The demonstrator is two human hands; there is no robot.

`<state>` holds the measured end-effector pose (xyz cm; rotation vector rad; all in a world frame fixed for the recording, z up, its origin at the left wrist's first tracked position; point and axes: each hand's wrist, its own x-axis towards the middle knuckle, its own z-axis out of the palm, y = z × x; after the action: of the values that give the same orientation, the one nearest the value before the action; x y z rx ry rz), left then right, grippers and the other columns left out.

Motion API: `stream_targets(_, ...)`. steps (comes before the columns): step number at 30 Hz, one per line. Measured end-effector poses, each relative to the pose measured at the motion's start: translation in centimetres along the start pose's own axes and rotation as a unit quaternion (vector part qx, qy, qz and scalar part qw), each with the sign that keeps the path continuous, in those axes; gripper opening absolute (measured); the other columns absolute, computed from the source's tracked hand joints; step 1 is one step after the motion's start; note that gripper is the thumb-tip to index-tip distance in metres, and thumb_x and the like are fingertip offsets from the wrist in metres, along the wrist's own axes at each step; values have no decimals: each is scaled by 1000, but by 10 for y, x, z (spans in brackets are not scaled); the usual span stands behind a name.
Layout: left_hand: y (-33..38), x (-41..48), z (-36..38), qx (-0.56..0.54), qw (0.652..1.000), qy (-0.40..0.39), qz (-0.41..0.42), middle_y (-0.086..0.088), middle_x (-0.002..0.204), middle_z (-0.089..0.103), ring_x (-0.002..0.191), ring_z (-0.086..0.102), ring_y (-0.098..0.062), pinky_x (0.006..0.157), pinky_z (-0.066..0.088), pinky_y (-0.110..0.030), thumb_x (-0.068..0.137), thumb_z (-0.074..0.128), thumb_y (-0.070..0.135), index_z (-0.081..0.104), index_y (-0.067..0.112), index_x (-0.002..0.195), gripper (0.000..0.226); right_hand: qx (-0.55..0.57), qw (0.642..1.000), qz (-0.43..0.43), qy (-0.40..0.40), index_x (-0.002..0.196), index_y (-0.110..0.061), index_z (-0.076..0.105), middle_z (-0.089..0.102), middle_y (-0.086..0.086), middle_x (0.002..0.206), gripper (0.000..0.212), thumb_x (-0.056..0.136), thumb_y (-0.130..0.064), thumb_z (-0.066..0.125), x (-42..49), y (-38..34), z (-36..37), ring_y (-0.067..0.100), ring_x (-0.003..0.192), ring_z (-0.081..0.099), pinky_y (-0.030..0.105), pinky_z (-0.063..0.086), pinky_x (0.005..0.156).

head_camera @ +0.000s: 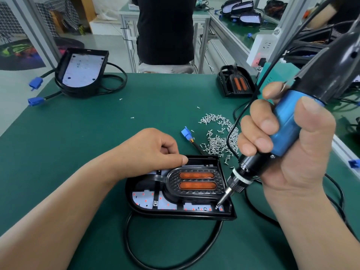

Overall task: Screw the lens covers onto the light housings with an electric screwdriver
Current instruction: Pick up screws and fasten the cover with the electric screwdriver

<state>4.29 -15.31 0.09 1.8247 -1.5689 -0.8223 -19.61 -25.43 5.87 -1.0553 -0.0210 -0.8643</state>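
A black light housing point(226, 213) lies on the green mat in front of me, with a black lens cover point(194, 194) bearing two orange lenses seated in it. My left hand point(148, 152) rests on the housing's far edge, fingers curled and thumb pressing the rim. My right hand point(288, 145) grips the blue-and-black electric screwdriver point(288, 131). Its bit carries a small screw point(216, 207) that touches the housing's near right corner. A pile of silver screws point(216, 135) lies just beyond the housing.
A second housing without a cover point(81, 73) sits at the far left with coiled black cable and blue connectors point(36, 83). A finished housing point(236, 82) stands at the far right. A person point(165, 30) stands behind the table. The screwdriver's cord point(253, 90) loops over the screws.
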Motion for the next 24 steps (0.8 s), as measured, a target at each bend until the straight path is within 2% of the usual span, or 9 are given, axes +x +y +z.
stream_targets(11, 0, 0, 4, -25, 999, 20, 24, 7, 54, 43, 53, 34, -13, 49, 31, -26, 81, 81, 54, 70, 17, 76, 39, 7, 999, 33, -23, 109, -13, 52, 55, -4, 71, 43, 87, -38, 79, -2, 4, 1, 9, 49, 52, 25, 51, 50)
stream_targets(24, 4, -1, 4, -39, 999, 17, 21, 8, 52, 42, 52, 32, -14, 49, 29, -24, 81, 83, 50, 71, 17, 75, 35, 43, 995, 46, -78, 100, -10, 51, 54, 0, 66, 40, 85, -30, 82, -3, 4, 1, 12, 45, 51, 26, 50, 47)
